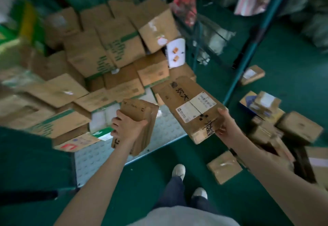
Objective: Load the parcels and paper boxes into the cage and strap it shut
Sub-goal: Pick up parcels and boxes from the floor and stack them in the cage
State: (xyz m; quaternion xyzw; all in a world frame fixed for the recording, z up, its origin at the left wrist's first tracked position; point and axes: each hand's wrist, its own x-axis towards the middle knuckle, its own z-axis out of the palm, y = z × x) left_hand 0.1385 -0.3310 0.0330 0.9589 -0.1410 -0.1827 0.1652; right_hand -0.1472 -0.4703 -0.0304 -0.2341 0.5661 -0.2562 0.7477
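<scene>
Grey shirt (177, 215) and white shoes (179, 170) are seen just short of the cage floor plate (99, 156). Above the plate's front edge a slim brown parcel (136, 109) is held on end, clasped round its middle by the left grip (127, 128). A labelled flat parcel (191, 105) is pinched at its near corner by the right grip (225, 124), its long axis aimed away and leftward at the stacked boxes (106, 52). The left grip is judged nearer the bare plate. More parcels (300, 128) lie on the floor (142, 181) at the right.
</scene>
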